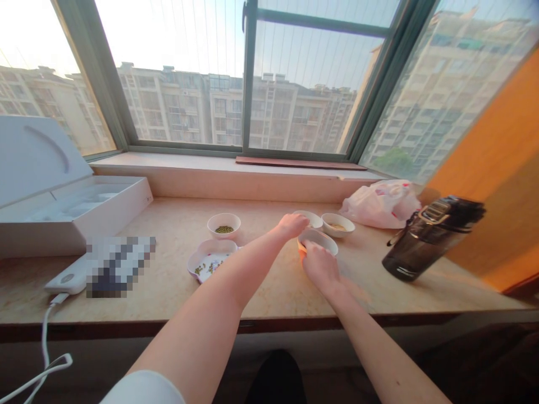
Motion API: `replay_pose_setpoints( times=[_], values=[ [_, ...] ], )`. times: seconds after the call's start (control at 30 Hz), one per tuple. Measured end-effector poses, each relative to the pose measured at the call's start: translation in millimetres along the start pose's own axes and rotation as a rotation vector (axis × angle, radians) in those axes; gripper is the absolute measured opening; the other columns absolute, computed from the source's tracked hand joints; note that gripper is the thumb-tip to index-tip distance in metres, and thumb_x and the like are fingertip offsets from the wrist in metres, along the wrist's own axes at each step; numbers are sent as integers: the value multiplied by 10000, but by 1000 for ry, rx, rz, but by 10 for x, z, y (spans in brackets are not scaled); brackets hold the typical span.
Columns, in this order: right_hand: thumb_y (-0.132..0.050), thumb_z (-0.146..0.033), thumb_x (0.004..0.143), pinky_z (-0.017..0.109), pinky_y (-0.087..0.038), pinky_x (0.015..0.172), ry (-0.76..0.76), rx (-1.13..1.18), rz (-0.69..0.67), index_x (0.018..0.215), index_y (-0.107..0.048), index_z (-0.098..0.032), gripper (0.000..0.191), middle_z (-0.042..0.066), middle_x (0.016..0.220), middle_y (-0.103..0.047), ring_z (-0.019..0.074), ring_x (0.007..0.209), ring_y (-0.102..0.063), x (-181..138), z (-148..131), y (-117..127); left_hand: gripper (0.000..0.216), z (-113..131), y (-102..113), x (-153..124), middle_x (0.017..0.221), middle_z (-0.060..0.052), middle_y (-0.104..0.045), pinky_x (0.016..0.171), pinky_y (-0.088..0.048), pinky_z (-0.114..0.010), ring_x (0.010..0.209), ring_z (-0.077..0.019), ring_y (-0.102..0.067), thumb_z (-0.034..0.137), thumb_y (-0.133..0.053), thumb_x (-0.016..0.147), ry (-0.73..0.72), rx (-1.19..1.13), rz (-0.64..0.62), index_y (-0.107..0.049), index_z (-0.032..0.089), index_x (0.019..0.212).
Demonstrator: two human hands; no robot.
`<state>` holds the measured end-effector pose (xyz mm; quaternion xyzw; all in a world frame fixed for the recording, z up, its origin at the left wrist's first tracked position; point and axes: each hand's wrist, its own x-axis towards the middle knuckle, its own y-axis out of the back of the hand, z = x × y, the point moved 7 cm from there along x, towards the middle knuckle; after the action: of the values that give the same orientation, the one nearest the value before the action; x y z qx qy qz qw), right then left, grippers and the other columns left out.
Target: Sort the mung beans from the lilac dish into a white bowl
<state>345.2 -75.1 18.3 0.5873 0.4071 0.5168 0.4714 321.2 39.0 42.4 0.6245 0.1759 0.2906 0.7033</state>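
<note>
My right hand (pixel 320 265) grips the near rim of a white bowl (pixel 322 240), with its fingers partly hidden. Just behind, my left hand (pixel 293 225) reaches across to another white bowl (pixel 314 216). Its fingers are closed at that bowl's left side; whatever they hold is hidden. A third white bowl (pixel 338 217) with pale tan contents stands close on the right. To the left, a white bowl (pixel 224 217) holds green beans (pixel 224 229). In front of it lies a scalloped white dish (pixel 194 259) with several scattered beans, partly covered by my left forearm.
A dark bottle (pixel 425 241) stands at the right, before a white plastic bag (pixel 383 203). At the left are an open white box (pixel 113 196) and a white device (pixel 69 279) with a cable (pixel 45 331). The counter's front edge (pixel 269 324) runs below my forearms.
</note>
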Motion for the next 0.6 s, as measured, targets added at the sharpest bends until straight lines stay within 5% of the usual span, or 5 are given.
replay_pose_setpoints(
  times=[0.17,0.37,0.5,0.6],
  values=[
    [-422,-177,999,379,-440,814,38,-30,65,1175,-640,-126,284,169,1147,-711,303,1012,-672,-9,-14,-6,446,-61,136,-226,1306,-70,-637,897,-499,-306,1160,-232,-633,142,-426,935,41,3,50,-642,281,1299],
    [-520,-255,981,442,-425,929,222,141,284,1223,-652,-139,299,157,1161,-694,321,1100,-615,-32,-499,163,325,-587,621,-1210,1175,-56,-707,848,-504,-278,1025,-195,-664,186,-463,900,132,-31,172,-730,231,1080],
    [-548,-259,954,370,-466,892,346,501,180,1069,-723,-172,227,116,1122,-715,253,1000,-660,139,-1077,251,206,-1102,691,-1914,828,-28,-733,722,-467,-243,787,-156,-657,171,-554,812,137,-96,-56,-756,180,852],
    [-609,-245,897,298,-485,792,559,689,-157,990,-754,-188,181,64,985,-748,197,877,-671,294,-1619,236,173,-1352,526,-2287,739,3,-713,622,-432,-225,677,-131,-629,163,-631,742,203,-217,-348,-755,169,861]
  ],
)
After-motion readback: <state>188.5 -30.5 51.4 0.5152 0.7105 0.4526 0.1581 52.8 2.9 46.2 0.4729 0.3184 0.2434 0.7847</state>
